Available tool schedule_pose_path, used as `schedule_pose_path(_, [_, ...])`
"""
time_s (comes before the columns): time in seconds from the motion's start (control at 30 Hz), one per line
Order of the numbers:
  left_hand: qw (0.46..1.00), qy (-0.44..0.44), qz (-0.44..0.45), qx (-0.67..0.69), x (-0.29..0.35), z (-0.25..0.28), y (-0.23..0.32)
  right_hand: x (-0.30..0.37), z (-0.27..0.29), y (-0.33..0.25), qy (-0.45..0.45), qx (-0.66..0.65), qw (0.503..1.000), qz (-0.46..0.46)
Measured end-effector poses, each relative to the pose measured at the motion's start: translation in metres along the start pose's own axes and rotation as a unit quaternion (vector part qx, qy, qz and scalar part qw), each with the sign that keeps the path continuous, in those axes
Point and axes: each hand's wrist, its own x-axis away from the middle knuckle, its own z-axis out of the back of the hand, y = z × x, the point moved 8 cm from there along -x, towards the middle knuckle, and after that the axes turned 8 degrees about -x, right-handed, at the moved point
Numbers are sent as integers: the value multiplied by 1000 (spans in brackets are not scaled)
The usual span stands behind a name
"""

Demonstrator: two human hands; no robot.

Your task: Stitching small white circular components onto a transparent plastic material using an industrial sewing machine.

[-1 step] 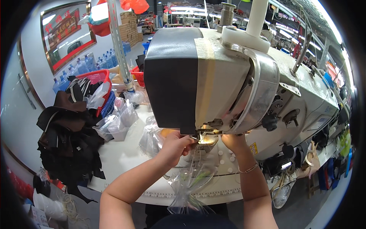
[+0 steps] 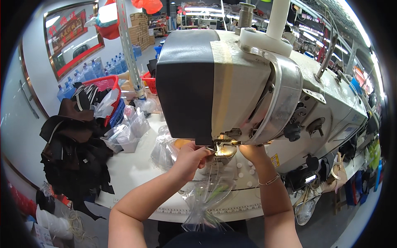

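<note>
under the sewing machine head (image 2: 186, 91), your curled left hand (image 2: 191, 159) sits left, your right hand (image 2: 253, 153) right (whether either grips anything, i cannot tell).

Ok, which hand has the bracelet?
The right hand: a thin bracelet circles its wrist, while the left hand has none showing.

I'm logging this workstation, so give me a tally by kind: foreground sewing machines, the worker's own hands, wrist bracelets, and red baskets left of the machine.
Sewing machine: 1
Hands: 2 (left hand, right hand)
Bracelet: 1, on the right wrist
Red baskets: 2 (larger red basket, smaller red basket)
Total: 6
</note>
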Motion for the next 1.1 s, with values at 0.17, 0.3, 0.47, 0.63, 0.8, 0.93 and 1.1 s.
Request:
schedule_pose_path(0.17, [997, 47, -31, 58, 2, -6, -5, -5, -33, 29, -10, -158, 987, -26])
schedule_pose_path(0.3, [998, -20, 44, 29, -6, 4, 0, 4, -47, 35, -74, -90, 993, -35])
schedule_pose_path(0.47, [997, -16, 48, -66, -13, 14, -1, 25, 7, 20, 23, -196, 948, -251])
schedule_pose_path(0.63, [998, -42, 12, -40, -13, 8, -3, 64, -1, 1, -94, -404, 844, -340])
schedule_pose_path(0.8, [999, 16, 28, 26, -8, 8, -7, 56, 5, 2, -66, -538, 748, -383])
schedule_pose_path(0.93, [999, 10, 31, 30, -5, 7, -6, 52, 2, 10, -102, -533, 733, -410])
schedule_pose_path(1.1, [983, -51, 119, 128, 6, -6, -9, 57, -1, 16, -117, -547, 711, -427])
